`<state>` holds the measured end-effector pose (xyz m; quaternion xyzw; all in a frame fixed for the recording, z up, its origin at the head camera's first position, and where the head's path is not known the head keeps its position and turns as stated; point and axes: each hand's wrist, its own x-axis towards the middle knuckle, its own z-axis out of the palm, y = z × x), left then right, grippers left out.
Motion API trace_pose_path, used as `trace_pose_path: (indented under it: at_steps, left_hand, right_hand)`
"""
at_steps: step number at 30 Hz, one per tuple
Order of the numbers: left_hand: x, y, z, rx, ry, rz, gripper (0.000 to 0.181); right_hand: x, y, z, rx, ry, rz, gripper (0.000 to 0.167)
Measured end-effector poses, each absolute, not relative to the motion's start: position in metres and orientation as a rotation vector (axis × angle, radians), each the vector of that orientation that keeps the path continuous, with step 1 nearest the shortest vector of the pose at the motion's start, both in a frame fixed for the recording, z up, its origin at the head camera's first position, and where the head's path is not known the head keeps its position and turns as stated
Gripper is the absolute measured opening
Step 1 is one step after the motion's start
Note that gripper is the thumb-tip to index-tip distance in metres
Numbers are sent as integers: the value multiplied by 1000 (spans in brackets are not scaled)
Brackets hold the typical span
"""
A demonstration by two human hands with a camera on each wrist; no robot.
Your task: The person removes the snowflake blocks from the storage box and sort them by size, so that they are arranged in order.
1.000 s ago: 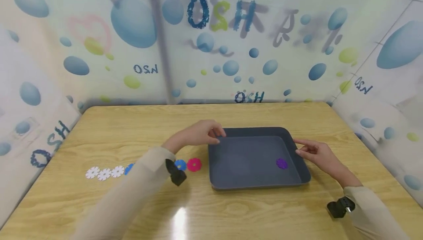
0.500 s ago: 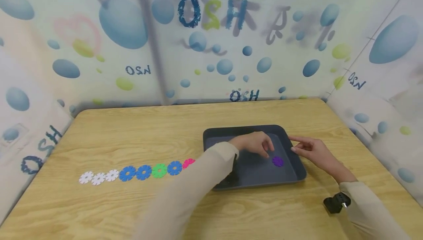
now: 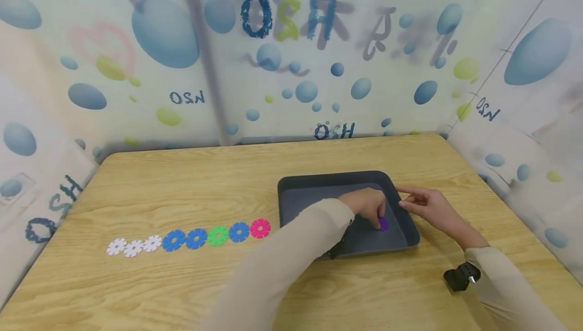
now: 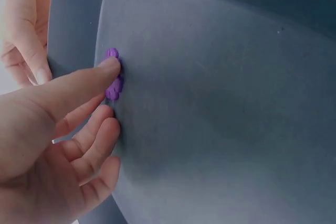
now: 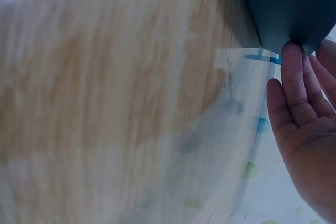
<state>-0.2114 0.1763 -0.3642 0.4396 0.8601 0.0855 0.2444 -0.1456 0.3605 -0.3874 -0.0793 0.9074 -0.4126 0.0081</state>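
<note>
With thumb and index finger, my left hand (image 3: 365, 202) pinches a small purple notched plastic disc (image 3: 384, 224) inside the dark grey tray (image 3: 319, 183). In the left wrist view the purple disc (image 4: 114, 88) stands on edge under the thumb, close to the tray's side wall, and the other fingers are loosely curled below it. My right hand (image 3: 433, 210) touches the outside of the tray's right wall with its fingertips, the fingers mostly straight. The right wrist view has those fingers of the right hand (image 5: 310, 114) against the tray's outer side (image 5: 289, 9).
Left of the tray, a row of notched discs lies on the wooden table (image 3: 191, 184): white discs (image 3: 134, 248), blue discs (image 3: 196, 238), a green one (image 3: 218, 236) and a pink one (image 3: 260, 228). Patterned curtain walls (image 3: 291, 88) border the table at the back and sides.
My left hand has moved right from the tray's left edge, across it, and down onto the purple disc, which it now pinches. The right hand stays at the tray's right wall.
</note>
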Motion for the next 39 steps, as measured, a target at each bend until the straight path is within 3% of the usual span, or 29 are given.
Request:
trace_pose_path:
  at_steps: [11, 20, 28, 39]
  left_hand:
    - [-217, 163, -358, 1231, 2275, 405, 13]
    - [-224, 119, -340, 1281, 2261, 584, 5]
    - [-219, 45, -328, 1160, 2274, 792, 6]
    - [-209, -112, -299, 1016, 2424, 825, 5]
  right_hand:
    - [-147, 359, -386, -258, 2833, -1299, 43]
    - [-146, 362, -388, -264, 2808, -1312, 45]
    - [-141, 364, -386, -268, 2828, -1276, 45]
    - [-143, 360, -388, -247, 2815, -1274, 46]
